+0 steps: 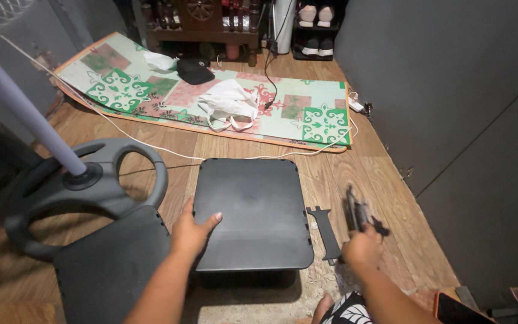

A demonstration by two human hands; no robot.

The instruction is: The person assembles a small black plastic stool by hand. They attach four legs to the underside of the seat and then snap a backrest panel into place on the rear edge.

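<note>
Head view, looking down at a wooden floor (223, 150). My left hand (192, 231) lies flat and released, fingers spread, on the near left edge of a dark square panel (253, 210) that rests level on the floor between both arms. My right hand (362, 246) is clenched round a small dark bracket-like piece (358, 213), held upright just right of the panel; motion blur hides its exact form. A second flat dark strip (326, 231) lies on the floor, just beside the panel's right edge and close under the right hand. Another dark panel (112, 267) lies at lower left, partly over the ring-shaped base (85, 192) of a standing fan, whose pale pole (25, 114) rises to upper left. Beyond, a patterned mat (307, 114) carries a white bag (229, 102) and a black cap (194, 69). I judge the step in hand to be steadying the panel while a small fitting is brought towards it. The next move, as I read it, calls for lining the held piece up with the panel's right edge while the left hand keeps the panel from sliding.
</note>
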